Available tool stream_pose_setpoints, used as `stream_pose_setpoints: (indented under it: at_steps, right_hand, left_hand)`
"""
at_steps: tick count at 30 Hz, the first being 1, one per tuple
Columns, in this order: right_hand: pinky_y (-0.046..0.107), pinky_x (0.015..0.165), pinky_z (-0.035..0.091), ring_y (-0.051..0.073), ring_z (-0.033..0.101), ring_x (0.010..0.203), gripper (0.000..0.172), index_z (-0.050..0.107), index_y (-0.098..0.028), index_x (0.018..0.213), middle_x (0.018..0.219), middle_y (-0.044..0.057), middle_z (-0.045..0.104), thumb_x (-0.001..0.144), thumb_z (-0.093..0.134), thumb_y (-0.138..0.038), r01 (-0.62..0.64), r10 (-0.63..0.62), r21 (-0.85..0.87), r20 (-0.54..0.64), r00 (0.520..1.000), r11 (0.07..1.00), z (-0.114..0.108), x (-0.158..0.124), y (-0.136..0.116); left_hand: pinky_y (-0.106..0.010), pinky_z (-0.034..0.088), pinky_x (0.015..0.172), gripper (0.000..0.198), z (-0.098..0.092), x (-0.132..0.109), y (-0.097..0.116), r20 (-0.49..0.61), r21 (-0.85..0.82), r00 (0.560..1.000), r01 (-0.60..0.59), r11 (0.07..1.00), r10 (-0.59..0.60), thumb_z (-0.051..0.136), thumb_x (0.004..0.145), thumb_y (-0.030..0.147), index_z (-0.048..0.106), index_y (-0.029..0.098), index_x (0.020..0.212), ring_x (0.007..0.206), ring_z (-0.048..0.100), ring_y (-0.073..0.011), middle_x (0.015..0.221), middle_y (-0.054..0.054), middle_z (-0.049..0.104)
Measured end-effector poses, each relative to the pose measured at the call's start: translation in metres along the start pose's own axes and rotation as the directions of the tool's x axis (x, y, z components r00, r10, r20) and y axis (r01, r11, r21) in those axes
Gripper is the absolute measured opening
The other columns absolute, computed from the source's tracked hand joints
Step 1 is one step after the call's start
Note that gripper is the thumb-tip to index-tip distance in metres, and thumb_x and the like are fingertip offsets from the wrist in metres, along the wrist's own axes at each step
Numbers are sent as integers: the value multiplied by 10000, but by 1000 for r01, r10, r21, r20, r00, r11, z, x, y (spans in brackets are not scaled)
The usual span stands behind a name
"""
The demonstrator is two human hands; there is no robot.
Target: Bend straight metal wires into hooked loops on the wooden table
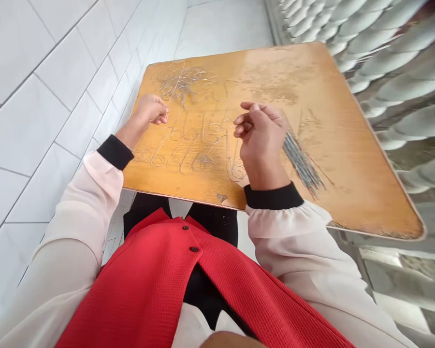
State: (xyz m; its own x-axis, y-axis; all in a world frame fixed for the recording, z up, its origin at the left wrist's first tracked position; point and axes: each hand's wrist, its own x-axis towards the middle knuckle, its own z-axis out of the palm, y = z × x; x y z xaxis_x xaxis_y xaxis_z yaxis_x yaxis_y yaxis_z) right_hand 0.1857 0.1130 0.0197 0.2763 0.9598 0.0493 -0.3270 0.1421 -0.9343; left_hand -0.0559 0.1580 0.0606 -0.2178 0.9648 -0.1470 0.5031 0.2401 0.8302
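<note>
My left hand (152, 110) is closed in a pinch above the left part of the wooden table. A thin wire (177, 83) slants up from its fingertips, across a tangled pile of looped wires (183, 79). Over the table's middle, my right hand (263, 130) has its fingers curled in, with the thumb against them. Whatever is between those fingertips, if anything, is too small to make out. Between and below the hands lie several wire pieces with a round loop at one end (185, 166). A bundle of straight grey wires (302, 164) lies just right of my right wrist.
The yellow-brown table top (362, 193) has worn patches and a chipped near edge. A white tiled wall (68, 96) runs along the left. White balusters (395, 87) line the right side. My red vest (148, 285) is close to the table's near edge.
</note>
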Motion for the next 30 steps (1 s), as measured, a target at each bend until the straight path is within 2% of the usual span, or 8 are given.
stream_pose_setpoints:
  at_steps: [3,6,11,23,27,30]
  right_hand:
    - [200,422,285,57,415,382,381,648,-166,741,502,-32,564,1007,434,4,-46,46,-24,-4,999,999,6,-5,-3]
    - [195,418,277,53,417,369,394,659,-158,729,492,-32,570,999,435,23,-58,60,-59,35,998,997,9,-7,2]
    - [203,444,292,58,432,392,401,672,-151,722,502,-29,576,993,449,44,-58,65,-118,55,996,991,7,-5,11]
    - [226,471,287,71,434,423,352,667,-156,740,535,-19,577,966,461,19,-59,80,-235,80,994,970,4,-9,13]
    - [220,467,290,69,438,426,345,675,-158,745,535,-20,578,969,469,4,-36,61,-243,96,994,969,3,-9,14]
    - [221,466,301,70,442,419,353,680,-154,745,531,-20,580,962,463,20,-32,57,-232,106,993,972,1,-7,15]
  left_hand:
    - [-310,588,885,98,-43,-21,-21,-91,105,996,35,994,-25,675,895,94,692,135,807,913,781,-202,742,-59,730]
    - [-328,602,861,129,-56,-35,-47,-90,150,991,112,982,-99,658,879,48,667,125,775,814,768,-194,646,-48,678]
    - [-307,603,788,205,-39,-37,-72,-33,163,990,137,977,-134,665,899,41,625,142,725,675,717,-154,565,-17,628]
    - [-253,526,678,296,-21,-19,-78,-2,70,981,193,979,-194,650,912,34,566,163,658,605,659,-109,547,12,614]
    - [-222,480,611,298,-18,-13,-79,7,84,983,181,980,-182,681,933,76,567,164,671,581,642,-93,544,18,618]
    - [-234,493,631,290,-19,-12,-80,9,78,986,165,983,-166,688,965,159,576,169,698,615,680,-114,570,3,643]
